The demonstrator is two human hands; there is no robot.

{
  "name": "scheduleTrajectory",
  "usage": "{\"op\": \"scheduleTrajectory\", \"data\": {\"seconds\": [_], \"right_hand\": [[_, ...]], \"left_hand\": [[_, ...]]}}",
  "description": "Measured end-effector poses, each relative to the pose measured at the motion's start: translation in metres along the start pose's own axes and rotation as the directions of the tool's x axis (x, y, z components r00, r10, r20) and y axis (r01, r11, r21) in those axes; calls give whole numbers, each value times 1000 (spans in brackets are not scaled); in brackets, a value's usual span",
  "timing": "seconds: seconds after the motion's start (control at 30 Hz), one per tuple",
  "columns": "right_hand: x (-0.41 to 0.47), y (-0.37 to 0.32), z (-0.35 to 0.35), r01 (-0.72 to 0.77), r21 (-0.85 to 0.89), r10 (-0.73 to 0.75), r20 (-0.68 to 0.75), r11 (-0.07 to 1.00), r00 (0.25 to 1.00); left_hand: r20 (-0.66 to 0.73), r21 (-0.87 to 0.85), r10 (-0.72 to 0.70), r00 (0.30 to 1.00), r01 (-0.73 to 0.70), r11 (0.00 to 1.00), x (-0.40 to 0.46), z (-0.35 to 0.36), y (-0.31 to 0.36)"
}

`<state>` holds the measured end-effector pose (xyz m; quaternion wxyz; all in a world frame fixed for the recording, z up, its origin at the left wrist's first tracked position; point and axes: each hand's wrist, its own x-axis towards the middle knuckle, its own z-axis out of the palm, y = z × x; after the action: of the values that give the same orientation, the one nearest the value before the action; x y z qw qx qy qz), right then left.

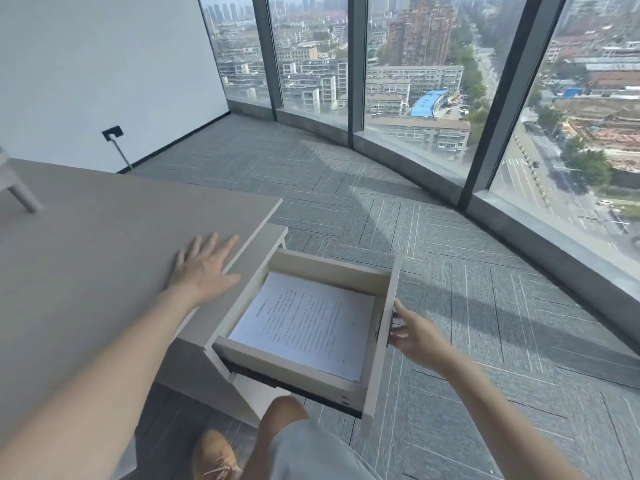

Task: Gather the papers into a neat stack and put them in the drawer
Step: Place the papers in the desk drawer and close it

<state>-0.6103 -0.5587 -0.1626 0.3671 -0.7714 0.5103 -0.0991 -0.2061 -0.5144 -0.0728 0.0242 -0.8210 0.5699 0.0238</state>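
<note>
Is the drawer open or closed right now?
Open. The drawer is pulled out from the desk, so the papers lying flat inside show. The right hand is at its front.

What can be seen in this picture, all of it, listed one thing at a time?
Papers: one stack, white with black print, lying flat inside the open drawer.
Drawer: one, pale beige, pulled out from the desk's side.
Desk: one, grey-beige top, on the left.
Stand: one, light grey, on the desk's far left, mostly cut off.
Wall socket: one, black, low on the white wall.
Carpet: grey tiles with stripes, across the floor.
Windows: tall panes in dark frames, curving round, city outside.
Shoe: one, tan, at the bottom.
Left hand: flat, fingers spread, on the desk's edge.
Right hand: fingers at the drawer's front handle.
</note>
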Motion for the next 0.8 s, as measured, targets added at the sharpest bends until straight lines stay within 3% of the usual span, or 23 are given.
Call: {"op": "scheduleTrajectory", "data": {"seconds": [0.8], "right_hand": [[55,-70,65,77,159,-78,-1,984,997]], "left_hand": [[-18,-32,21,1000,-21,999,0,2,-3]]}}
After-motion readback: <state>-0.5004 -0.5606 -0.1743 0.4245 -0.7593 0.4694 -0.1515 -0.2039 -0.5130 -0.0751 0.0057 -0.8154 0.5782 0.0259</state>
